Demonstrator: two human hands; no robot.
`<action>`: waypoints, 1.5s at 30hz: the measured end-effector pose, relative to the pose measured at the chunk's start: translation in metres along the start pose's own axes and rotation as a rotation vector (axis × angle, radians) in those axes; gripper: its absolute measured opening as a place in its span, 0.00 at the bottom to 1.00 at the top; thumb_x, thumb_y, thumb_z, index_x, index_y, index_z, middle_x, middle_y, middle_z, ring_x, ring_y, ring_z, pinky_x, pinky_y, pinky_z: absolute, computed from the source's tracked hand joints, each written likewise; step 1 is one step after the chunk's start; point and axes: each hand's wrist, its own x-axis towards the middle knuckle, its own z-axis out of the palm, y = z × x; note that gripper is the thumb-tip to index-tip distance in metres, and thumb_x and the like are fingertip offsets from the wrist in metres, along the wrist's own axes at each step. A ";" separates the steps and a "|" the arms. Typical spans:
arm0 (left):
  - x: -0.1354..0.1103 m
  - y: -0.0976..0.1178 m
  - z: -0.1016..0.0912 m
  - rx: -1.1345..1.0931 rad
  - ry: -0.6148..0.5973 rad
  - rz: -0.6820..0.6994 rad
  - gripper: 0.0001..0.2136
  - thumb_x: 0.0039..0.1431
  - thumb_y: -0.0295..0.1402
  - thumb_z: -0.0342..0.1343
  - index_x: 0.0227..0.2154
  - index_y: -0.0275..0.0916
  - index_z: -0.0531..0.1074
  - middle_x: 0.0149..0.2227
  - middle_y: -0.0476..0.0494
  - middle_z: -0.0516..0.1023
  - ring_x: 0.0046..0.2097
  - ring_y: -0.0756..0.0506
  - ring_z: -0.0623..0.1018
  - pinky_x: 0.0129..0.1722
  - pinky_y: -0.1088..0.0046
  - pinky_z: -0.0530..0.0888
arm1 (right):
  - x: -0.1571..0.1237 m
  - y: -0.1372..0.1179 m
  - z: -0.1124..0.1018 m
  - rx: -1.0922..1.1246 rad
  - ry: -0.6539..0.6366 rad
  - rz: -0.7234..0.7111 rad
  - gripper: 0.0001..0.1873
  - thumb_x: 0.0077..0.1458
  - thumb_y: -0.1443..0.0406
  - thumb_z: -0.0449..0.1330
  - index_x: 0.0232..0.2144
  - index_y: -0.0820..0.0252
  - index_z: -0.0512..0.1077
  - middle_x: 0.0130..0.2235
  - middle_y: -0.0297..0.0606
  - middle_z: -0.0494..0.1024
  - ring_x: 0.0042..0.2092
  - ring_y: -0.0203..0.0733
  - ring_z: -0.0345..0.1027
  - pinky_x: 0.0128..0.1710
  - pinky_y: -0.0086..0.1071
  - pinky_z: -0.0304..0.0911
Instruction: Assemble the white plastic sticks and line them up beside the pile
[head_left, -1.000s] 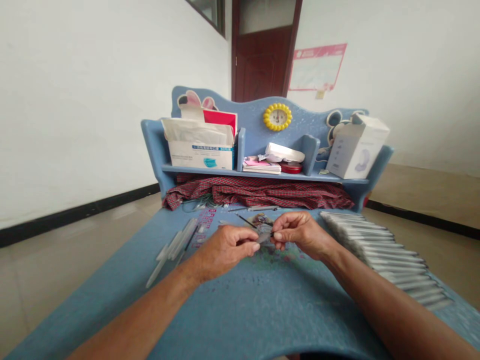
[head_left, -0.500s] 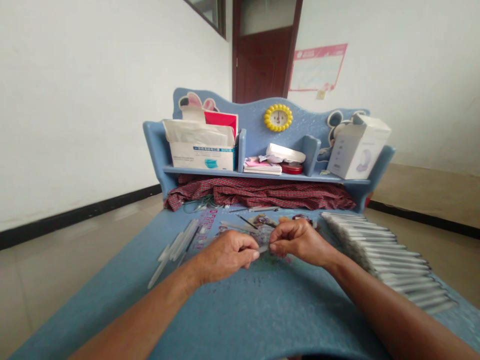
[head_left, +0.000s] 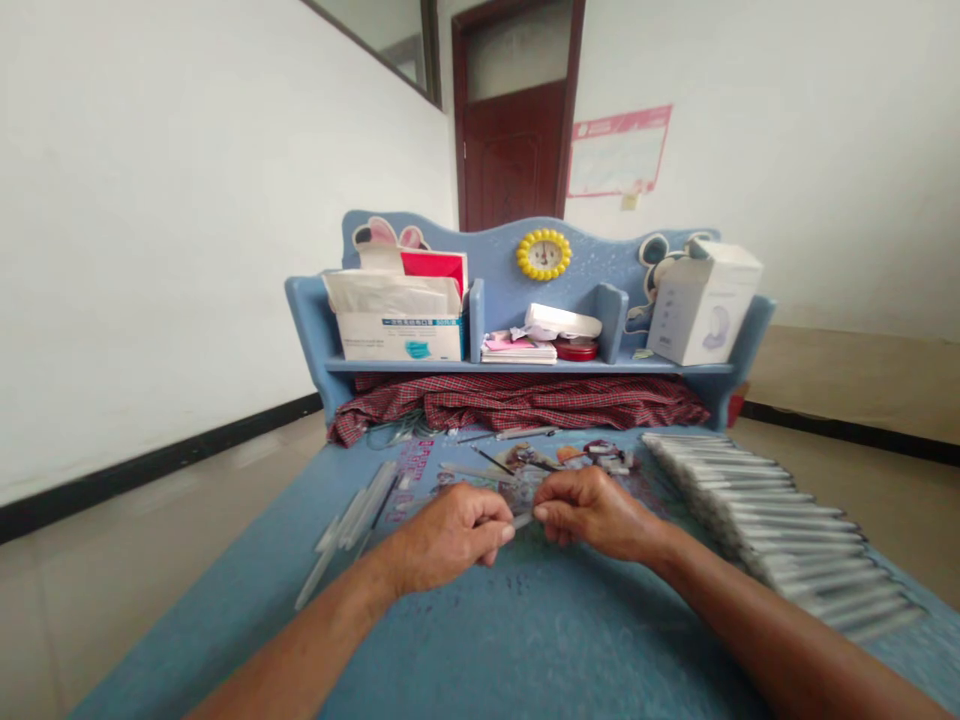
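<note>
Both of my hands meet at the middle of the blue desk (head_left: 480,640). My left hand (head_left: 450,535) is closed in a pinch on one end of a small clear tube-like piece (head_left: 523,520). From the other side, my right hand (head_left: 592,512) pinches the same piece with its fingers curled. Most of the piece is hidden between the fingertips. Several loose thin rods and clear sleeves (head_left: 352,500) lie on the desk left of my left hand. More small parts (head_left: 525,458) lie just beyond my hands.
A long fanned row of grey packed pieces (head_left: 765,510) runs along the desk's right side. A red checked cloth (head_left: 517,398) lies under the shelf. On the shelf stand a mask box (head_left: 397,322), papers, a red tin and a white carton (head_left: 701,305).
Both hands have drawn slightly nearer to me while keeping the small piece pinched between them. The camera has tilted a little, so the shelf sits lower in view.
</note>
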 end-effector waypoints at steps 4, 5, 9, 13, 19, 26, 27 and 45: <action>-0.001 -0.001 0.000 -0.036 -0.025 0.009 0.11 0.53 0.38 0.48 0.26 0.36 0.70 0.20 0.52 0.68 0.22 0.52 0.65 0.24 0.78 0.61 | -0.001 -0.001 0.001 0.046 -0.016 0.036 0.13 0.52 0.59 0.55 0.22 0.62 0.66 0.20 0.30 0.68 0.21 0.29 0.61 0.21 0.23 0.57; -0.001 -0.001 0.000 -0.034 -0.028 0.010 0.11 0.53 0.38 0.47 0.26 0.36 0.70 0.20 0.52 0.68 0.23 0.52 0.65 0.24 0.78 0.61 | 0.000 -0.001 0.001 0.055 -0.018 0.042 0.13 0.52 0.58 0.55 0.22 0.62 0.66 0.20 0.30 0.68 0.21 0.29 0.61 0.20 0.23 0.56; -0.001 0.001 0.001 0.028 0.004 0.010 0.10 0.52 0.36 0.48 0.25 0.36 0.70 0.20 0.52 0.68 0.24 0.52 0.66 0.24 0.78 0.60 | 0.000 0.001 0.002 0.076 -0.038 0.070 0.15 0.53 0.57 0.54 0.21 0.62 0.64 0.19 0.30 0.68 0.19 0.29 0.61 0.18 0.22 0.56; -0.001 0.001 0.002 0.091 0.055 0.041 0.07 0.50 0.34 0.50 0.24 0.37 0.70 0.19 0.54 0.64 0.24 0.52 0.64 0.24 0.79 0.58 | 0.001 0.003 0.003 0.074 -0.063 0.094 0.17 0.53 0.56 0.53 0.20 0.61 0.62 0.17 0.29 0.67 0.17 0.28 0.59 0.16 0.22 0.53; 0.001 -0.003 0.000 -0.050 0.010 0.011 0.10 0.51 0.36 0.49 0.27 0.35 0.69 0.20 0.53 0.67 0.23 0.52 0.66 0.24 0.78 0.61 | 0.000 0.001 0.004 0.181 0.000 0.074 0.13 0.49 0.57 0.57 0.25 0.62 0.65 0.20 0.30 0.69 0.19 0.29 0.61 0.18 0.23 0.57; 0.001 -0.002 0.002 -0.029 0.046 0.016 0.08 0.50 0.35 0.50 0.26 0.35 0.69 0.20 0.54 0.65 0.24 0.52 0.65 0.25 0.78 0.61 | 0.001 0.005 0.009 0.135 0.027 0.079 0.17 0.51 0.55 0.54 0.21 0.62 0.63 0.18 0.31 0.69 0.18 0.30 0.61 0.16 0.22 0.55; 0.000 -0.001 0.003 0.006 0.069 0.029 0.07 0.49 0.34 0.50 0.25 0.36 0.69 0.20 0.54 0.64 0.24 0.53 0.64 0.25 0.78 0.60 | 0.001 0.005 0.010 0.123 0.025 0.092 0.18 0.52 0.54 0.53 0.20 0.62 0.62 0.17 0.31 0.68 0.17 0.30 0.60 0.15 0.22 0.54; -0.002 -0.004 0.010 0.125 0.138 0.096 0.05 0.50 0.31 0.52 0.26 0.35 0.70 0.20 0.55 0.63 0.24 0.53 0.64 0.24 0.79 0.58 | -0.004 0.002 0.006 -0.012 -0.006 0.143 0.21 0.54 0.51 0.49 0.21 0.62 0.63 0.17 0.32 0.68 0.17 0.31 0.61 0.16 0.23 0.55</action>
